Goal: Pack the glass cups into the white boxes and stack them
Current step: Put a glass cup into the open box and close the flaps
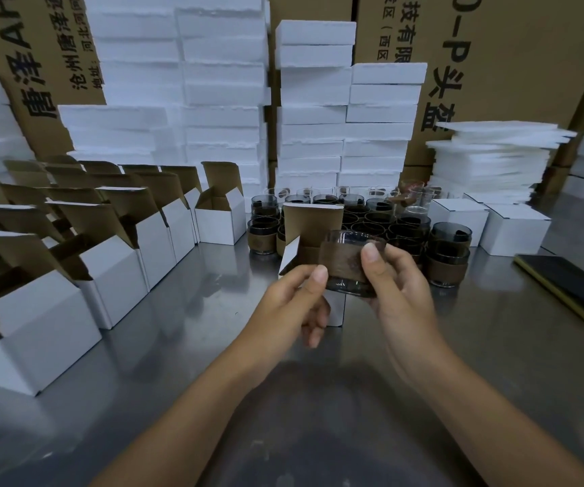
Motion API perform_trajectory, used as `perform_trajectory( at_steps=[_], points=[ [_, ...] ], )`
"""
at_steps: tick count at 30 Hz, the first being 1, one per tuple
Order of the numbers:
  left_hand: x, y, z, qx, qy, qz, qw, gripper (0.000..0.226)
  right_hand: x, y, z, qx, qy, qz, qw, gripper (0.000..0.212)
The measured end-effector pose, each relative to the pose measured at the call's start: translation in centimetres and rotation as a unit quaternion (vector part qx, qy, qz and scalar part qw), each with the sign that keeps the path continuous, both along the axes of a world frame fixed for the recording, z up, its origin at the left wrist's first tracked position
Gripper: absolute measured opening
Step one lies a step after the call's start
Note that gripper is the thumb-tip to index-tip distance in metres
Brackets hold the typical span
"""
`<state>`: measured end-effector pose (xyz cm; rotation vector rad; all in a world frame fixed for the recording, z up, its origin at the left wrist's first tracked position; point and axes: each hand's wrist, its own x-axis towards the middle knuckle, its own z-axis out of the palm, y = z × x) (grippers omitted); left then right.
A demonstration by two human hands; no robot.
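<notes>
Gripping a smoky glass cup in the right hand, thumb across its brown sleeve, fingers curled round the far side, mouth upward. Holding it right at the opening of an open white box, in front of the raised lid flap, not yet inside. Holding that box with the left hand, thumb up against the near wall beside the cup, fingers curled underneath. Cannot tell whether standing on the steel counter or lifted off it. Beyond the hands, on the counter, a tight cluster of more sleeved cups, some stacked two high. At left, rows of empty open boxes with lids raised, brown insides showing. At right, two closed boxes side by side, just beside the cluster; nearer the edge, a phone lying flat, yellow-rimmed. Along the back, tall stacks of white foam blocks, a lower pile of thin foam sheets, and printed brown cartons behind them.
</notes>
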<state>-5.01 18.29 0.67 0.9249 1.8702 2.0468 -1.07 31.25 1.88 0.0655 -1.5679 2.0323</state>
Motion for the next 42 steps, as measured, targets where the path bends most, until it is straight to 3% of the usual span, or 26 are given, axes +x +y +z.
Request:
perform_trajectory(
  at_steps=[3,6,10,15,19,23,26,29,35,42],
  points=[
    [-0.1,0.0,-0.1,0.006,-0.016,-0.022,1.000,0.023,-0.1,0.4,-0.1,-0.008,-0.009,0.011,1.000,0.063],
    [-0.3,0.2,-0.3,0.000,-0.021,-0.019,1.000,0.044,-0.1,0.7,-0.1,-0.025,-0.018,0.046,0.998,0.054],
    [-0.5,0.0,-0.4,0.027,-0.033,-0.012,0.999,0.022,-0.2,0.6,-0.1,-0.078,-0.037,0.073,0.994,0.042],
    [-0.8,-0.2,-0.3,0.047,-0.050,-0.011,0.998,0.028,-0.5,0.7,-0.1,-0.174,-0.062,0.056,0.981,0.037],
    [-0.8,-0.2,-0.3,0.053,-0.054,-0.011,0.997,0.028,-0.5,0.8,0.0,-0.187,-0.069,0.055,0.978,0.038],
    [-0.8,-0.2,-0.3,0.056,-0.063,-0.011,0.996,0.030,-0.5,0.8,-0.2,-0.125,-0.065,0.020,0.990,0.044],
    [-0.7,-0.1,-0.3,0.061,-0.077,-0.023,0.995,0.027,-0.4,0.4,-0.4,0.002,-0.006,-0.086,0.996,0.035],
    [-0.8,0.0,-0.3,0.064,-0.094,-0.035,0.993,0.032,-0.4,0.2,-0.7,0.104,0.047,-0.165,0.980,0.023],
    [-0.6,0.1,-0.3,0.040,-0.099,-0.057,0.993,0.043,-0.1,0.4,-1.1,0.194,0.062,-0.197,0.959,0.048],
    [-0.4,0.1,-0.1,0.018,-0.119,-0.101,0.988,0.057,0.1,0.2,-1.0,0.237,0.083,-0.227,0.941,0.071]
  ],
)
